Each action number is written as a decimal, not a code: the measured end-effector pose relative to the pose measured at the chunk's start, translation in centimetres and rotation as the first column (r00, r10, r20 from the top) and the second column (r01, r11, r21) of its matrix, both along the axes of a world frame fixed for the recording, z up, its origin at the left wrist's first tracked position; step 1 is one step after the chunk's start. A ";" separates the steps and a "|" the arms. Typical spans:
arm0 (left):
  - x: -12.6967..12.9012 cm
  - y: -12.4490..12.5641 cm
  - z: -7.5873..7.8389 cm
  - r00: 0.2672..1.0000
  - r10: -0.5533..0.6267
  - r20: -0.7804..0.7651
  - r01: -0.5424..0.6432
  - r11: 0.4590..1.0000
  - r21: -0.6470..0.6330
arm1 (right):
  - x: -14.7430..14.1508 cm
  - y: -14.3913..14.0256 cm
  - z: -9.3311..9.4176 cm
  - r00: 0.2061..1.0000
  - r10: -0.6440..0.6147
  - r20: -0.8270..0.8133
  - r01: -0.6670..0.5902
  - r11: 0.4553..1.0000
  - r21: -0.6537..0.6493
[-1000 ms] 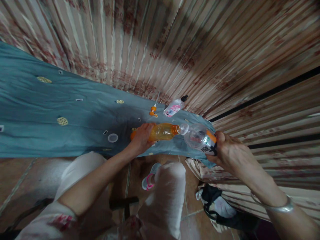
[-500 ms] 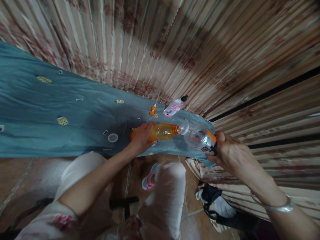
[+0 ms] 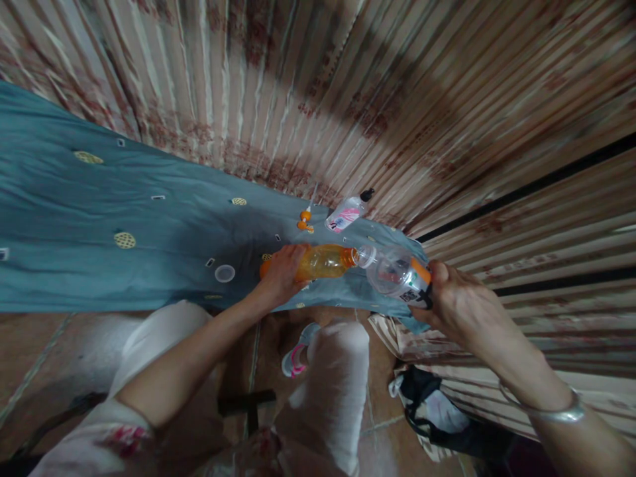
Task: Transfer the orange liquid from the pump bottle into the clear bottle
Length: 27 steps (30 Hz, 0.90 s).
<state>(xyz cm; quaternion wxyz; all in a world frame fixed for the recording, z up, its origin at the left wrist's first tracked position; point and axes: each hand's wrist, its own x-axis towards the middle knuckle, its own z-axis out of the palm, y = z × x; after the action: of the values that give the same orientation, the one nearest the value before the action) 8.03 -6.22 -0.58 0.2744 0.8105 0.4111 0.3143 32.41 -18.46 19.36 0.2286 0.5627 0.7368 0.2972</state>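
Hands (image 3: 284, 275) unmoved, gripping orange bottle (image 3: 325, 262), clear bottle (image 3: 390, 273); label (image 3: 413, 295) illegible.

orange bottle (image 3: 325, 262) meets clear bottle (image 3: 390, 271), apparently mouth-to-mouth.

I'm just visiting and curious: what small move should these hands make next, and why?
Probably the right hand should gently bring the clear bottle into line with the orange bottle gripped by the left hand. Their necks meet end to end in this view, but the clear bottle slants; I can't tell whether the rims actually touch.
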 end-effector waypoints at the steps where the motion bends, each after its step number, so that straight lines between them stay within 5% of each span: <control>1: 0.0 0.0 0.0 1.000 -0.002 0.002 0.002 1.000 0.003 | 0.0 0.0 0.0 1.000 -0.001 0.006 0.001 1.000 0.001; 27: 0.1 -0.1 0.2 1.000 0.002 -0.011 -0.002 1.000 -0.006 | 0.1 -0.1 -0.1 0.998 0.035 0.059 -0.038 0.999 0.040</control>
<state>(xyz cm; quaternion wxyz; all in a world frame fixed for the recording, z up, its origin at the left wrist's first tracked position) 8.10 -6.36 -0.34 0.2743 0.8110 0.4144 0.3088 32.56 -18.52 19.28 0.2330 0.5448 0.7337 0.3326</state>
